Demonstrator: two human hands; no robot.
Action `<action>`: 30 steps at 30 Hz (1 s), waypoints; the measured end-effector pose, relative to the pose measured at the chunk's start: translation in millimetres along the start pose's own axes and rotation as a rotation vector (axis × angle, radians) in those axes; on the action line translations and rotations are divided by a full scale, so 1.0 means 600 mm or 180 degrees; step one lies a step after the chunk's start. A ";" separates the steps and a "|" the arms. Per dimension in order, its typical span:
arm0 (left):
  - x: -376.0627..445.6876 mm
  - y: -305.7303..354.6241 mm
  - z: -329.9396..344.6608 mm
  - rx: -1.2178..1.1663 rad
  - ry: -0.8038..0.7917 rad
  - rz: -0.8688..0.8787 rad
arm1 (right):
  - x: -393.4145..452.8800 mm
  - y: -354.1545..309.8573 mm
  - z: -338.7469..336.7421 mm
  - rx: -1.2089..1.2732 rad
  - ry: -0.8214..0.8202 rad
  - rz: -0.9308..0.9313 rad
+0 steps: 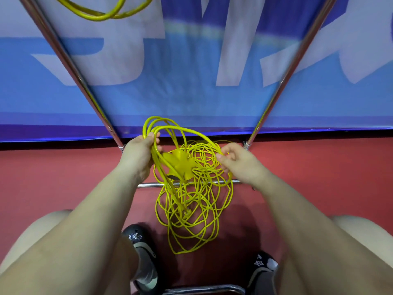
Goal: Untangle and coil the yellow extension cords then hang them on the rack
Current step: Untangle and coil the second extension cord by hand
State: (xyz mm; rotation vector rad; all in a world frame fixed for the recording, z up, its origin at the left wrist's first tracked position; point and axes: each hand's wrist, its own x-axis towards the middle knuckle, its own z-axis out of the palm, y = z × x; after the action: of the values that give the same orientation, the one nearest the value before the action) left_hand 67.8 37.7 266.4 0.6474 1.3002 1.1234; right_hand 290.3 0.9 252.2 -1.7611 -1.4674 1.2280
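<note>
A tangled yellow extension cord sprawls in loose, overlapping loops on the red floor, draped across the low chrome bar of the rack. Several gathered loops rise in an arc above the heap, where a yellow multi-outlet head sits. Another coiled yellow cord hangs at the rack's top.

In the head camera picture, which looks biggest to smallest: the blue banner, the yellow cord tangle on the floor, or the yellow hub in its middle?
1. Blue banner
2. Yellow cord tangle
3. Yellow hub
The hub sits nearer the camera, yet looks clearly smallest.
</note>
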 end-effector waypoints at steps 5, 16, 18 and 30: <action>-0.006 -0.007 -0.002 0.1089 0.0114 0.0302 | -0.011 -0.017 -0.031 0.0878 0.0846 -0.0655; -0.012 -0.018 0.007 0.1162 -0.0292 0.0081 | -0.014 -0.024 -0.037 0.0459 0.1217 -0.0892; -0.012 -0.020 0.009 0.1080 -0.0382 0.0012 | -0.016 -0.026 -0.031 0.0157 0.0956 -0.0882; -0.039 -0.036 0.037 0.1726 -0.1102 0.0171 | -0.014 -0.024 0.020 -0.0689 0.0499 -0.0789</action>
State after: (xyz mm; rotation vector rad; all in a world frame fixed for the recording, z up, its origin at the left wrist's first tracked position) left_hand 97.3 13.0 261.2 1.2252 1.2887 0.6520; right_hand 272.9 -5.2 261.7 -1.7037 -1.7154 0.8138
